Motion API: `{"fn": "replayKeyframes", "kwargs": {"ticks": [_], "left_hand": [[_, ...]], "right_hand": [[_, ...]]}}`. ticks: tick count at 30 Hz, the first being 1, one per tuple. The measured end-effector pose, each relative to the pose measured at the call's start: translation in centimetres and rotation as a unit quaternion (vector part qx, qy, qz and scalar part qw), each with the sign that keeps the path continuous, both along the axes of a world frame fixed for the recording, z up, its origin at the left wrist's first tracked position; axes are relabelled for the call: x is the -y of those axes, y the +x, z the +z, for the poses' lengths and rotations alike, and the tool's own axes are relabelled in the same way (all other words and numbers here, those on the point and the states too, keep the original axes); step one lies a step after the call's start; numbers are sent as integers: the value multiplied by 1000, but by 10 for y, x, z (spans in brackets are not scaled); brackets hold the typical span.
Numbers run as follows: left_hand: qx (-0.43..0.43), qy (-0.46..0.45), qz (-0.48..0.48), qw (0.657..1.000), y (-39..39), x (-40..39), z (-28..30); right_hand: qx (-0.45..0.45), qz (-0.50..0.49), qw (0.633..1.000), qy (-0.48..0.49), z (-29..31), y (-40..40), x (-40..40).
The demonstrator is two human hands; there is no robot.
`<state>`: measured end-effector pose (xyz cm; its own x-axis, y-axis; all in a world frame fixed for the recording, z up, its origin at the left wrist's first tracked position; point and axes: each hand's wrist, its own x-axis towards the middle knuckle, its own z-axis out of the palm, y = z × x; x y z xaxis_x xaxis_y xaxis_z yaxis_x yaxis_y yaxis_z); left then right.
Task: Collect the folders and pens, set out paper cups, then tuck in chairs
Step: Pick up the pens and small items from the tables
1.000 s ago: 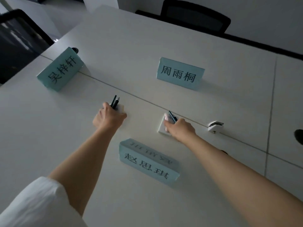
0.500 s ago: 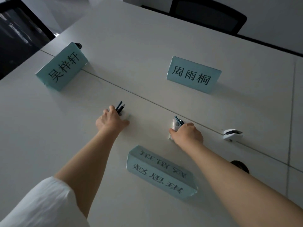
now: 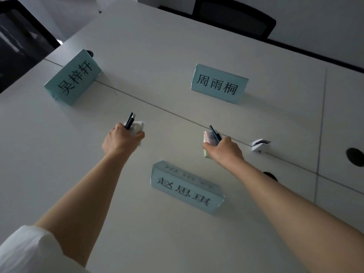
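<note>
My left hand is closed around two dark pens and a small white object on the white table. Further right, my right hand grips another couple of dark pens together with a small pale box-like object that rests on the table beside the seam. What these pale objects are I cannot tell. No folders or paper cups are in view.
Three teal name cards stand around the hands: far left, far middle, near middle. A white clip sits on the seam. Black chairs stand at the far edge and left edge. A cable hole lies at the right.
Both hands stay closed on their pens at about the same spots. More of the white object under my left hand shows now. The view has shifted slightly.
</note>
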<state>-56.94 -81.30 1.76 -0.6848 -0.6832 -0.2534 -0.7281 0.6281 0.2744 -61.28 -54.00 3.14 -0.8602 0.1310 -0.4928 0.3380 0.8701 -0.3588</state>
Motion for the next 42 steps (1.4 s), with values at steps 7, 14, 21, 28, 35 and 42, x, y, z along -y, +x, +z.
{"fn": "replayKeyframes", "kwargs": {"ticks": [7, 14, 21, 28, 35, 42], "left_hand": [[-104, 86, -25, 991, 48, -50, 49], [-128, 141, -55, 980, 151, -140, 87], [-97, 199, -30, 975, 313, -246, 92], [-92, 229, 8, 969, 452, -338, 96], [-75, 247, -51, 965, 530, -400, 107], [-40, 274, -123, 953, 588, -428, 102]], "right_hand": [[-3, 19, 992, -122, 55, 60, -32], [-56, -7, 985, -161, 67, 165, -95], [-28, -4, 976, -217, 70, 309, -177], [-38, 26, 977, -207, 82, 440, -258], [-61, -17, 982, -180, 104, 538, -324], [-60, -106, 980, -155, 103, 634, -364]]}}
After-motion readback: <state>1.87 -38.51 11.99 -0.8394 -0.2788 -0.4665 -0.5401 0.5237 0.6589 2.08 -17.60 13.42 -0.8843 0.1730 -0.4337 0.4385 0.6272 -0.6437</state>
